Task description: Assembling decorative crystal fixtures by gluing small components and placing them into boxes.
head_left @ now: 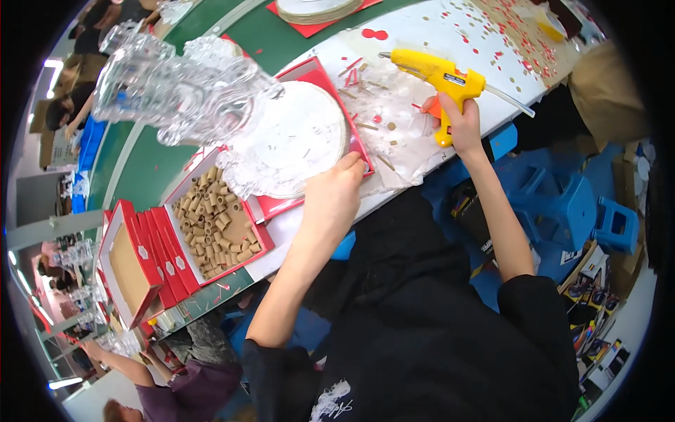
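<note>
My right hand (460, 125) is wrapped round the handle of a yellow hot glue gun (436, 72), a finger at its orange trigger. A white glue stick (511, 100) sticks out of the gun's back end, and its nozzle points left over the table. My left hand (334, 193) is closed on the near right edge of a shallow red box (325, 76). In that box lies a round white disc (299, 137), close to my left fingers. A tall clear plastic piece (176, 91) with moulded shapes rises over the disc's left side; its foot is partly hidden.
Left of my left hand stands a red-rimmed box of short brown cardboard tubes (211, 225), beside several red boxes (158, 260). Scraps and red and gold confetti (492, 35) litter the white table covering (415, 39). Blue stools (555, 204) stand right; a co-worker (183, 380) sits lower left.
</note>
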